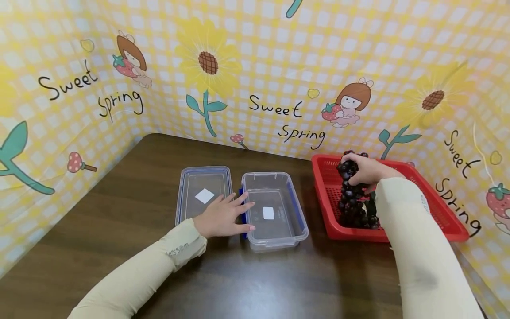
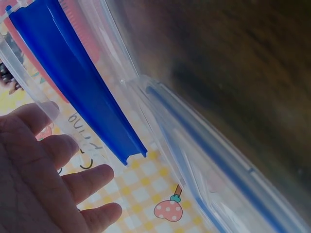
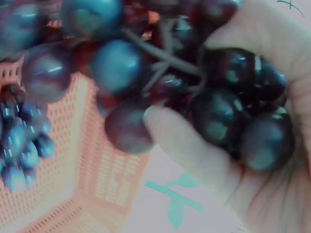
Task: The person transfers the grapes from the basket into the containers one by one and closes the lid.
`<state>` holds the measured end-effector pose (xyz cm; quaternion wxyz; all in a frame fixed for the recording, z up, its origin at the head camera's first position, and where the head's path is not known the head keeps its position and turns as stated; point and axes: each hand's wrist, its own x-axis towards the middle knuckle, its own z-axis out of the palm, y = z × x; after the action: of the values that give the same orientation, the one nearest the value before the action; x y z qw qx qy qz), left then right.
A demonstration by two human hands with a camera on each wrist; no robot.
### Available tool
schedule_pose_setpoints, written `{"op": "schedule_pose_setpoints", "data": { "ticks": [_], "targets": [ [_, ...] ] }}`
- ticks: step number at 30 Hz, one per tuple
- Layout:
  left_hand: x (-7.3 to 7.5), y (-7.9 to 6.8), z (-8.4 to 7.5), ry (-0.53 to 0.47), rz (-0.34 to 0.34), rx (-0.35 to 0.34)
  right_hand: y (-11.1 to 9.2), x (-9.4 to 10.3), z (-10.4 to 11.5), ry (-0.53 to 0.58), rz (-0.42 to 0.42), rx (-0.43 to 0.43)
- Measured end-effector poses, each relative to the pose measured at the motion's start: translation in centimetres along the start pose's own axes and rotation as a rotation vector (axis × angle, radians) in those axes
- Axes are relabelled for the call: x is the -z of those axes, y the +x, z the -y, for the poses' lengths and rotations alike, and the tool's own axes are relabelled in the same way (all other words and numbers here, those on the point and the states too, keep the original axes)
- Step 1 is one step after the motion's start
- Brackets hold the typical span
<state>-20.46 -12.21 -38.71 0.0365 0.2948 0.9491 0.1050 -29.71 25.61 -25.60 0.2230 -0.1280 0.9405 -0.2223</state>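
My right hand (image 1: 368, 170) grips a bunch of dark grapes (image 1: 348, 193) by its upper part, over the left side of a red plastic basket (image 1: 322, 199). In the right wrist view, thumb and fingers curl round several grapes (image 3: 218, 116), and their stems show. More dark grapes (image 3: 22, 141) lie lower in the basket in that view. My left hand (image 1: 223, 217) is spread at the left rim of a clear plastic container (image 1: 300, 212), fingertips over its edge. Close to those fingers hangs the container's blue side clip (image 2: 82, 87). The container has no lid on it.
A clear lid (image 1: 190, 188) with a blue seal lies left of the container, partly behind the left hand. All stand on a dark wooden table (image 1: 131, 221). A yellow checked cloth (image 1: 263, 57) with printed flowers rises behind and at both sides.
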Motion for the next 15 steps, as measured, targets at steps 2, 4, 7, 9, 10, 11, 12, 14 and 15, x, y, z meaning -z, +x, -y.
{"op": "schedule_pose_setpoints", "data": {
  "ticks": [2, 4, 7, 9, 10, 11, 12, 14, 15],
  "targets": [
    [0.0, 0.1, 0.0, 0.006, 0.000, -0.002, -0.7, 0.3, 0.2, 0.022, -0.027, -0.003],
    [0.0, 0.2, 0.0, 0.011, 0.003, -0.001, -1.3, 0.7, 0.5, 0.014, -0.039, 0.010],
    [0.0, 0.1, 0.0, 0.003, 0.011, -0.001, -1.9, 1.0, 1.0, -0.006, -0.042, 0.017],
    [0.0, 0.2, 0.0, -0.001, 0.012, -0.003, -2.2, 1.3, 1.5, -0.019, -0.045, 0.030],
    [0.0, 0.2, 0.0, -0.001, 0.010, -0.003, -2.4, 1.5, 1.8, -0.019, -0.046, 0.033],
    [0.0, 0.1, 0.0, -0.003, 0.008, -0.002, -2.5, 1.7, 2.0, -0.021, -0.048, 0.036],
    [0.1, 0.2, 0.0, -0.003, 0.008, -0.002, -2.6, 1.9, 2.3, -0.020, -0.048, 0.037],
    [0.1, 0.2, 0.0, -0.001, 0.006, -0.001, -2.7, 2.0, 3.0, -0.027, -0.063, 0.035],
    [0.1, 0.1, 0.0, -0.003, 0.007, 0.000, -2.8, 2.1, 3.3, -0.029, -0.068, 0.033]
  ]
}}
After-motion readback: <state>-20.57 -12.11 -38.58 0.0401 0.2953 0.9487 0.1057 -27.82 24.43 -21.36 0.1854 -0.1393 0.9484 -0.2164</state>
